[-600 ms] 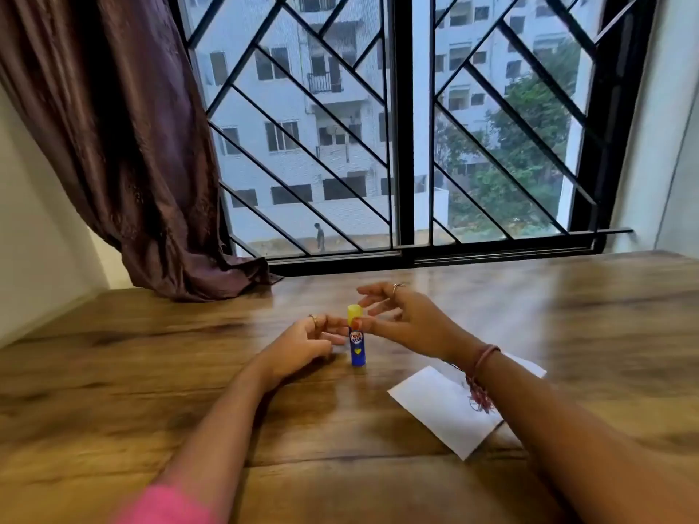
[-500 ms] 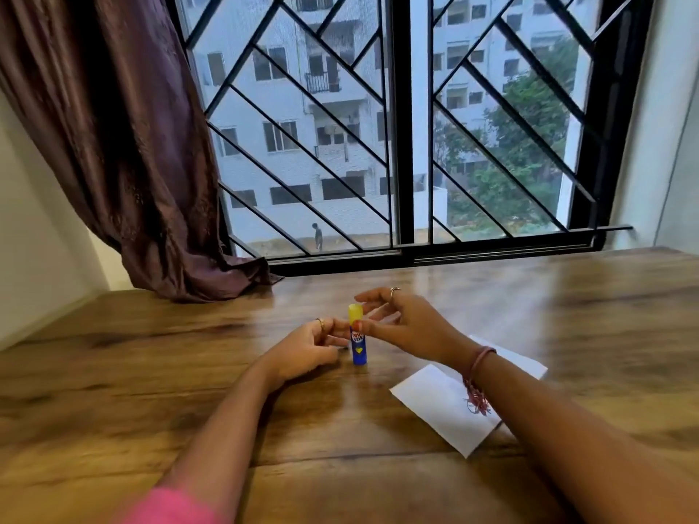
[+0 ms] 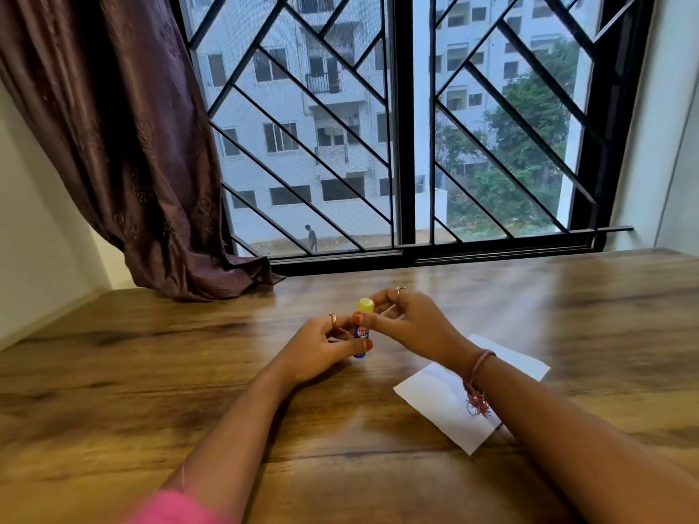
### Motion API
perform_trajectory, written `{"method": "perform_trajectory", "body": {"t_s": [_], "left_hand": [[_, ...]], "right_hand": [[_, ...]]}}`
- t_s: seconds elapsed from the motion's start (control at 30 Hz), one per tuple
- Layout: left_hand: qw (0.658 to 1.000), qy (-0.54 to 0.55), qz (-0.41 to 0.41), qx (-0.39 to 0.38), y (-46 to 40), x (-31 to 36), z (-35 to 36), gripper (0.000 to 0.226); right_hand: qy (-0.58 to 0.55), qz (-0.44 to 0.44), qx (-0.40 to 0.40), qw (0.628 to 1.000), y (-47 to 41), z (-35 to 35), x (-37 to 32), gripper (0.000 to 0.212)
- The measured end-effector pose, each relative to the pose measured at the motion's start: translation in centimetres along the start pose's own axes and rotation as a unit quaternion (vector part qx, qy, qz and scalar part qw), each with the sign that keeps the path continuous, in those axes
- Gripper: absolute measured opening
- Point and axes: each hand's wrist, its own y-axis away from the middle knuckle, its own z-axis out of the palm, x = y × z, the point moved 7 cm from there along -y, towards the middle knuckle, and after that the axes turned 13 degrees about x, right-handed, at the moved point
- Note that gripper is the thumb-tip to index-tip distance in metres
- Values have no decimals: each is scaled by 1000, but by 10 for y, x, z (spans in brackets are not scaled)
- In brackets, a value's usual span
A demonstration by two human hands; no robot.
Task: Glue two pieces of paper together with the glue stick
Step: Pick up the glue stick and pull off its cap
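A small blue glue stick [image 3: 362, 334] with a yellow cap stands upright near the middle of the wooden table [image 3: 151, 372]. My left hand [image 3: 321, 344] wraps its fingers around the blue body. My right hand [image 3: 404, 321] pinches the stick at the base of the cap with thumb and fingers. White paper [image 3: 446, 402] lies flat on the table to the right, partly under my right forearm; I cannot tell how many sheets there are.
A barred window [image 3: 401, 145] runs along the table's far edge. A purple curtain [image 3: 125, 145] hangs at the left and drapes onto the far left of the table. A wall corner closes the left side.
My left hand has closed around the lower body of the glue stick. My right hand keeps its pinch near the cap. The stick stays in about the same spot.
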Motion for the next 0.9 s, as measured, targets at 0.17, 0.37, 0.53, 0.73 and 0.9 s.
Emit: {"method": "perform_trajectory", "body": {"t_s": [0.17,0.37,0.53,0.73,0.9], "left_hand": [[998,39,12,39,-1,6,2,36],[998,44,30,33,-7,13,2,25],[997,76,32,-3,-4,18,6,22],[997,45,54,25,-2,21,2,20],[987,-55,100,113,-2,24,-8,27]], "right_hand": [[-53,-2,40,998,-3,-12,-8,14],[-54,-7,23,998,-6,-17,-13,19],[-61,-6,-8,998,-5,-17,-13,17],[-61,-4,-24,998,-5,-20,-14,20],[10,10,-11,1000,-6,-24,-11,22]]}}
